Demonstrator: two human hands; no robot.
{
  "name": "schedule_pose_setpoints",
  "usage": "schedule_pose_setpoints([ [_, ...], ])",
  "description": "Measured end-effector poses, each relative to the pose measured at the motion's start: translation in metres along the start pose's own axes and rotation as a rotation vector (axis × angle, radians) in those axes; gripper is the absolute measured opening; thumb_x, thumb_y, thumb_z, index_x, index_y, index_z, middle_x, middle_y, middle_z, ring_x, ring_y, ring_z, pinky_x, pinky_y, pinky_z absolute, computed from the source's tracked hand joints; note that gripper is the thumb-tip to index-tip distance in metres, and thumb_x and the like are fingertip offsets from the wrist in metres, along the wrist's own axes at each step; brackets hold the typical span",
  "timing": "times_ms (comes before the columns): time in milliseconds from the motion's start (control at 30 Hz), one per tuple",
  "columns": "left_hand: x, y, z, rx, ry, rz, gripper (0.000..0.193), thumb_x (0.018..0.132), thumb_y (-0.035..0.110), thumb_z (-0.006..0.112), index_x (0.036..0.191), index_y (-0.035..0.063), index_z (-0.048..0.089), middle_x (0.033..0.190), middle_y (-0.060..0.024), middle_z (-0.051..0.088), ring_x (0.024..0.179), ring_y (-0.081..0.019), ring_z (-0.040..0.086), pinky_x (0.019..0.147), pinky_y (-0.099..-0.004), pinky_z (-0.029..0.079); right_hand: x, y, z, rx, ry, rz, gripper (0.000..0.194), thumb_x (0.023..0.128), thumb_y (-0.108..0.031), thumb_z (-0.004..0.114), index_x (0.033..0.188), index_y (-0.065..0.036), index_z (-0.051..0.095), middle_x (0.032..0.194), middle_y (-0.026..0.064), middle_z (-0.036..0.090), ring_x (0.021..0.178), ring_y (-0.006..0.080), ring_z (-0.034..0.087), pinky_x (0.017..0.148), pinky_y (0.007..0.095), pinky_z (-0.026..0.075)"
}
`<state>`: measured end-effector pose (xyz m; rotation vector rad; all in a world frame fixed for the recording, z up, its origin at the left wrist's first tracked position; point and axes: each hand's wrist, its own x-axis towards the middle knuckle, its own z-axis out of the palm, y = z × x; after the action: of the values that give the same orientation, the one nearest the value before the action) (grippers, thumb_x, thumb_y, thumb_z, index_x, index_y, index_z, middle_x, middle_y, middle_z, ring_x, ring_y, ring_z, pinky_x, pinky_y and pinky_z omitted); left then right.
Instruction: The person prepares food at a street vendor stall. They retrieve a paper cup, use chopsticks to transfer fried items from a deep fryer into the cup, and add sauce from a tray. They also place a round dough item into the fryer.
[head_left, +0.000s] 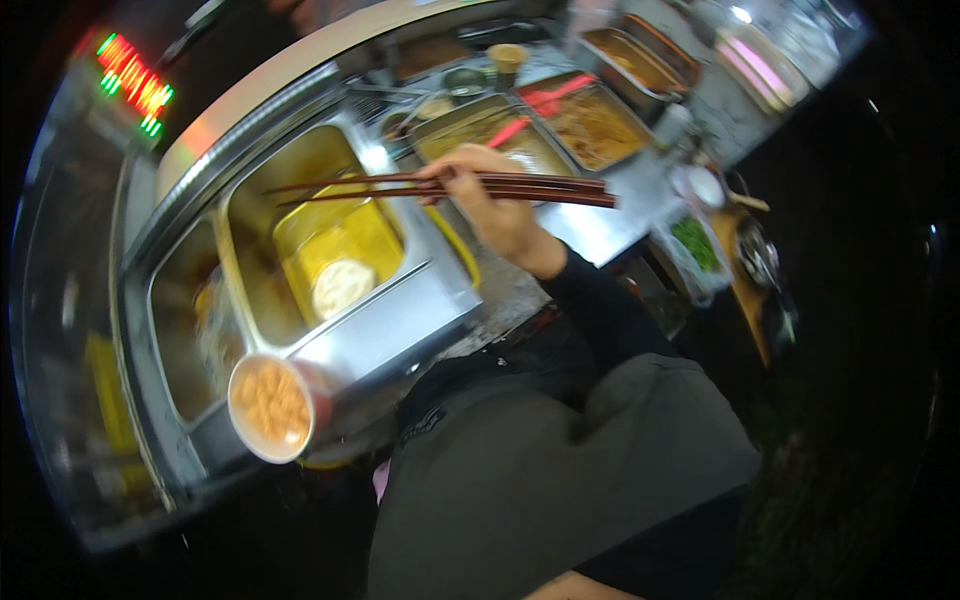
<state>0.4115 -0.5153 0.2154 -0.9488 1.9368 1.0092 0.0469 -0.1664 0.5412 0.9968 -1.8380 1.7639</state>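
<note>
My right hand (495, 206) holds long brown wooden chopsticks (547, 189) across the view. Their thin tips point left, over a metal fryer well (259, 247), slightly apart, with nothing between them. Below the tips, a pale round piece of dough (343, 289) lies in yellow oil (352, 236) at the near side of the well. A paper cup (316, 401) full of orange-brown chunks (270, 401) stands by the near left corner of the fryer. My left hand is out of view. A patch of bare skin shows at the bottom edge; which body part it is, I cannot tell.
Beyond my hand are metal trays of food (600, 124) with red utensils (555, 94). A second well (176, 315) holds something blurred at left. At right are a deep metal pan (637, 64), a container of chopped greens (694, 244) and a wooden board (739, 300).
</note>
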Motion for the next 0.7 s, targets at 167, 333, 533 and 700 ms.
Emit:
schedule_pose_setpoints([
  [167,-0.156,0.121,-0.075,-0.024,0.076,0.478,0.033,0.095,0.025,0.051,0.103,-0.0038,0.065,0.083,-0.0122,0.067,0.078,-0.0142,0.061,0.076,-0.027,0.045,0.029,-0.024,-0.022,-0.258,-0.161,-0.161,0.022,0.094,-0.016,0.051,0.093,0.001,0.065,0.088,0.0098,0.064,0.078,0.0164,0.059,0.069,0.0274,0.047],
  [333,-0.3,0.217,-0.104,-0.154,0.245,1.121,0.038,0.096,0.025,0.043,0.1,-0.0058,0.064,0.075,-0.012,0.066,0.071,-0.0183,0.062,0.075,-0.0297,0.047,0.045,-0.043,-0.019,-0.199,-0.296,-0.153,0.019,0.093,-0.014,0.053,0.094,0.001,0.065,0.088,0.0116,0.064,0.079,0.0195,0.059,0.071,0.029,0.047],
  [533,-0.303,0.313,-0.077,-0.69,0.059,1.463,0.051,0.096,0.038,0.044,0.111,-0.0095,0.056,0.099,-0.0237,0.065,0.091,-0.0315,0.064,0.087,-0.0403,0.049,0.034,-0.064,-0.008,-0.117,-0.234,-0.223,0.014,0.087,-0.009,0.054,0.087,0.001,0.064,0.086,0.0114,0.063,0.075,0.0207,0.059,0.069,0.0302,0.048],
  [700,-0.291,0.354,-0.064,-1.069,-0.887,1.21,0.048,0.097,0.036,0.041,0.135,0.0059,0.039,0.142,-0.0188,0.035,0.13,-0.0345,0.036,0.107,-0.0497,0.03,0.024,-0.1,0.007,-0.283,-0.401,-0.504,0.006,0.073,0.0,0.062,0.076,-0.003,0.058,0.071,0.0107,0.053,0.06,0.0262,0.054,0.05,0.0344,0.045],
])
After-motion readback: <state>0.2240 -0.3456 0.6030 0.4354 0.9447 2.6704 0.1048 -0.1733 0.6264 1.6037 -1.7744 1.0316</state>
